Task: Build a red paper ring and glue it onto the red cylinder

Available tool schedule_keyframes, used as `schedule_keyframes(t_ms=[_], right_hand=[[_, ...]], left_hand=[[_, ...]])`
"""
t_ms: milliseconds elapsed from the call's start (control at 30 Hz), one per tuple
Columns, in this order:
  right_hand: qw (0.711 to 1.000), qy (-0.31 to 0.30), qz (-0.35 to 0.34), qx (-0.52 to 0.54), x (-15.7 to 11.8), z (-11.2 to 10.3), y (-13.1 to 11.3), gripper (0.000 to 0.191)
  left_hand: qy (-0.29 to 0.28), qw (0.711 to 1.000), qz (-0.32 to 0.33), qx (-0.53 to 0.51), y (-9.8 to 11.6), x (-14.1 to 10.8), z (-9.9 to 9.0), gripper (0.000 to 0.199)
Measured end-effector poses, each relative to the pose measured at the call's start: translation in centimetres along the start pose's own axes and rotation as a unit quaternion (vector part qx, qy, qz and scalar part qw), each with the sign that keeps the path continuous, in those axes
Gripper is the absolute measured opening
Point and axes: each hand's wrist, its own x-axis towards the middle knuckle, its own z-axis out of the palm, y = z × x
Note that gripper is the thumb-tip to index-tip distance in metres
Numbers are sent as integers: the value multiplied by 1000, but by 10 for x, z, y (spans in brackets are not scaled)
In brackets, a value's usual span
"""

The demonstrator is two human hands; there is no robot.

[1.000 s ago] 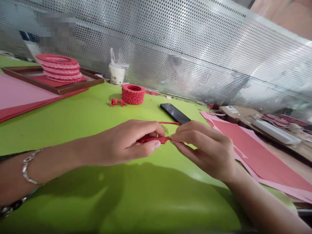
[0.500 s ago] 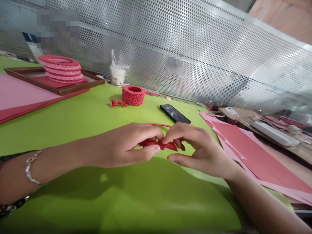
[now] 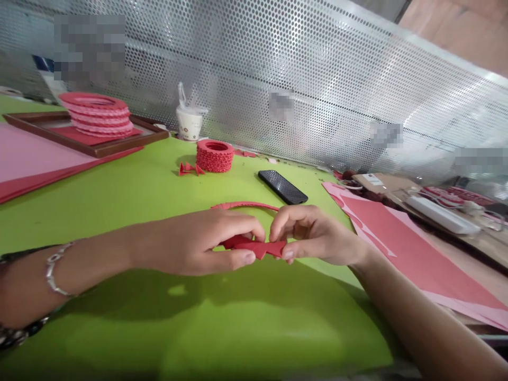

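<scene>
Green tabletop (image 3: 151, 182) under folded red paper (image 3: 262, 248), long axis apparently left-to-right.

Ring stacks (image 3: 215, 159): two — curved red strip (image 3: 248, 204), phone (image 3: 283, 187), cup (image 3: 190, 125), tray (image 3: 130, 144): one each.

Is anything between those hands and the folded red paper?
Nothing visible: the left hand holds the folded red paper directly, and the right hand touches its right end. The black phone lies beyond, not between.
</scene>
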Motion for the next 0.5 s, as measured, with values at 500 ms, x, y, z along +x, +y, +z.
schedule_keyframes(t_ms=[500], right_hand=[[999,-15,14,39,4,6,14,15]], left_hand=[[-36,998,36,-20,-2,1,1,12]])
